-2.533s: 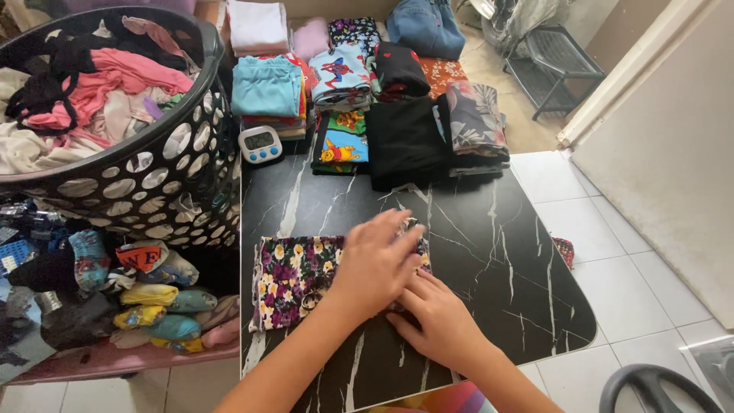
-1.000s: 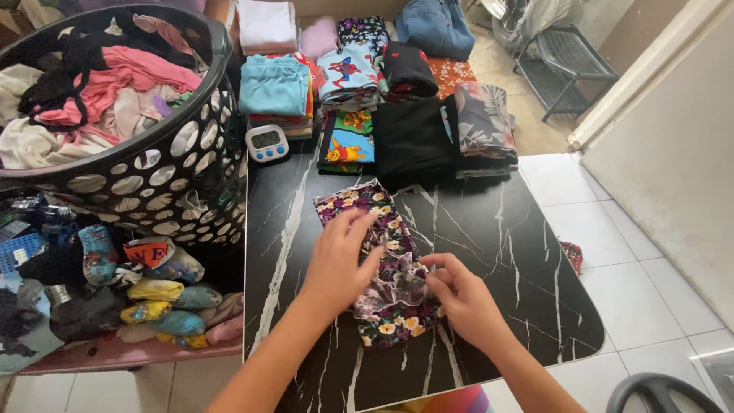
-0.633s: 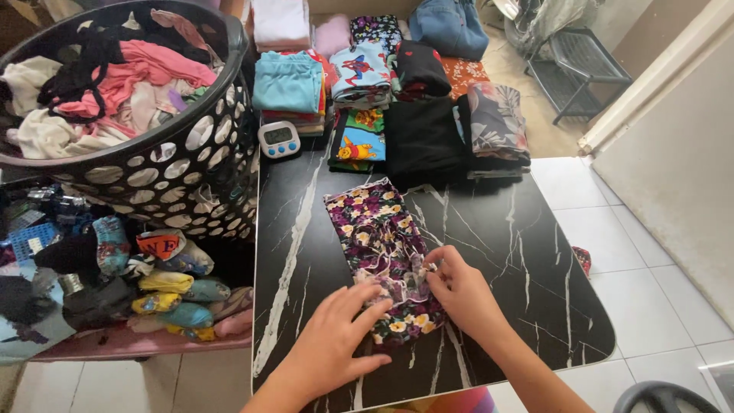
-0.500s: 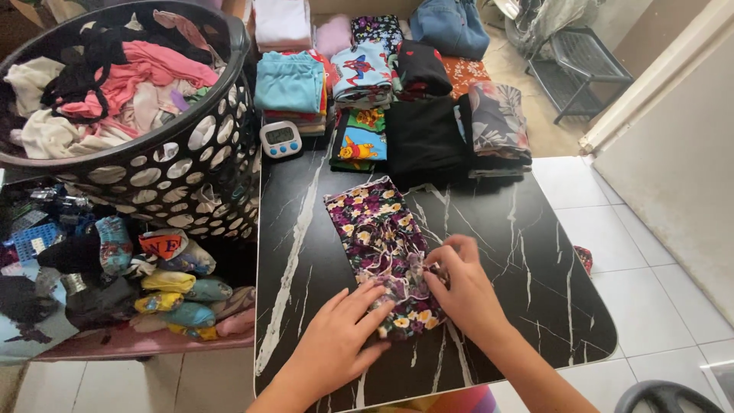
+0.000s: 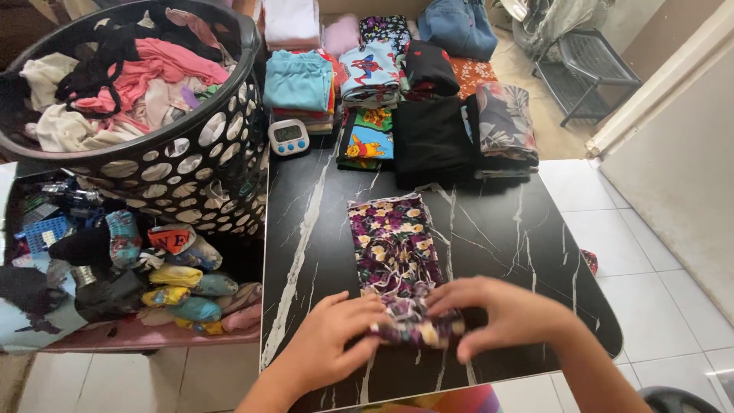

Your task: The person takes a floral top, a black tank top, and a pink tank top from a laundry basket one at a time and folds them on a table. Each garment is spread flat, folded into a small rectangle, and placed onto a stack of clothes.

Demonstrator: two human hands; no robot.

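Now, head view: left hand [image 5: 330,342] and right hand [image 5: 505,315] both pinch the near end of the floral garment [image 5: 396,252], fingers curled narrow on its bunched hem. It lies lengthwise on the black marble table [image 5: 505,229], near edge; folded clothes stacks [image 5: 397,99] and a white digital timer [image 5: 289,137] sit at the far end.

Left hand [image 5: 330,342] and right hand [image 5: 501,315] both bare, without rings, watch or gloves, forearms uncovered with no sleeve in view, and a strip of multicoloured clothing visible at six o'clock of the frame
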